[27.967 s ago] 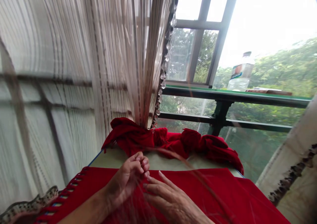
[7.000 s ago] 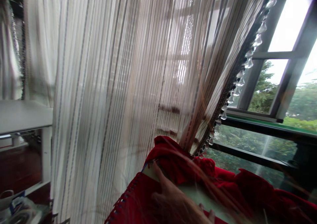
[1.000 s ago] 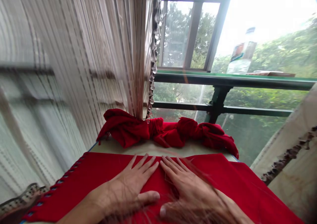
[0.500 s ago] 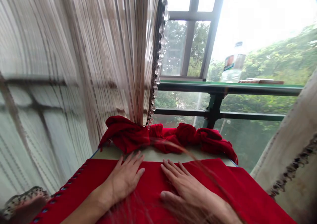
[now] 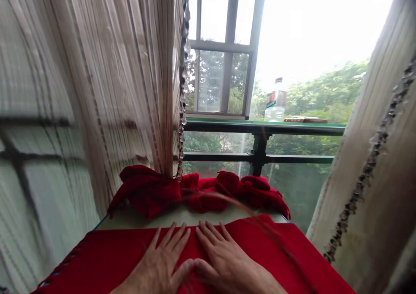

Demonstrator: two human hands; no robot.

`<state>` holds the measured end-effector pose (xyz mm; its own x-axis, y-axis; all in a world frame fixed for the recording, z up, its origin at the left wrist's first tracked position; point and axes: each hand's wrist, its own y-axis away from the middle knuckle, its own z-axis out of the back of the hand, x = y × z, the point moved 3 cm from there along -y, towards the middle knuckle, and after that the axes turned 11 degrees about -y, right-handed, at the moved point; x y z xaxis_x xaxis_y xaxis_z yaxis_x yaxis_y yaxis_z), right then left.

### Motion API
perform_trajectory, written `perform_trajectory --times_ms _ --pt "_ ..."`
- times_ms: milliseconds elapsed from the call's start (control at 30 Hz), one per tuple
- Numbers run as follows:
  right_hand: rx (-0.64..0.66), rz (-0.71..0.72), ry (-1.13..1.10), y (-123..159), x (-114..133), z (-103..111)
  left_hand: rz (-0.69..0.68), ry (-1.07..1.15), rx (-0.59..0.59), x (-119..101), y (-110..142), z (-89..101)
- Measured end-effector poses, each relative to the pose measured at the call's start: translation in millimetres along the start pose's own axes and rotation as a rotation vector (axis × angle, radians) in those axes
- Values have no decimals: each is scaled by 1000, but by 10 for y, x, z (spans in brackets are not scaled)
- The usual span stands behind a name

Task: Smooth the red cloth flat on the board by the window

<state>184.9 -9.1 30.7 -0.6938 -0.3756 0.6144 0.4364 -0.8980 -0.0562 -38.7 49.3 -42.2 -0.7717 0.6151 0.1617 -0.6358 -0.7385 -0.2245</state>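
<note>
A smooth red cloth [image 5: 107,255] lies spread over a pale board, its far edge running across just beyond my fingertips. My left hand [image 5: 162,257] rests flat on it with the fingers spread. Beside it, my right hand [image 5: 224,255] also lies flat on the cloth, palm down, fingers stretched forward. The two thumb tips meet or nearly meet. Past the cloth shows a strip of the pale board [image 5: 195,217]. A bunched red fabric [image 5: 149,194] with fringed ends lies heaped along the board's far end.
Striped sheer curtains [image 5: 130,69] with a beaded edge hang at left, and another beaded curtain [image 5: 354,155] hangs at right. Behind the board run a dark railing [image 5: 221,126] and an open window. A plastic bottle [image 5: 275,103] and a flat brown item [image 5: 305,120] stand on the ledge.
My hands have come closer together, thumbs now almost touching. The camera view has shifted, so the window, bottle and red fabric appear further left and lower.
</note>
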Motion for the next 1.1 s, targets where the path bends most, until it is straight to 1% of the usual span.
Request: perform_trajectory --times_ms 133,200,300,400,500,533,600,667,767,867,933,1033,1100 --pt "-17 20 -22 -46 -119 -59 75 -61 -29 76 -31 -192" --pt "-13 36 -34 -62 -155 -86 72 -83 -59 119 -34 -272" --pt "-45 45 -11 -67 -156 -99 52 -97 -144 167 -28 -345" --pt "-49 66 -12 -47 -93 -86 37 -108 -178 179 -25 -370" --pt "-12 62 -37 -14 -8 -55 87 -91 -193 225 -23 -346" --pt "-10 60 -40 -6 18 -44 84 -64 -188 247 -22 -336" --pt "-14 60 -45 -1 58 -34 33 1 -159 283 -21 -333" --pt "9 51 -50 -9 71 -53 0 29 -151 302 -21 -349" --pt "23 41 -50 -28 60 -86 55 -1 -175 280 -22 -408" --pt "-36 40 -38 -39 41 -86 77 12 -197 196 -13 -461" --pt "-41 14 -29 -45 13 -101 90 29 -239 162 -2 -466" --pt "-22 -4 -16 -66 -61 -149 96 8 -282 179 -5 -463" --pt "-62 10 13 -91 -131 -169 79 -7 -307 206 -20 -452"
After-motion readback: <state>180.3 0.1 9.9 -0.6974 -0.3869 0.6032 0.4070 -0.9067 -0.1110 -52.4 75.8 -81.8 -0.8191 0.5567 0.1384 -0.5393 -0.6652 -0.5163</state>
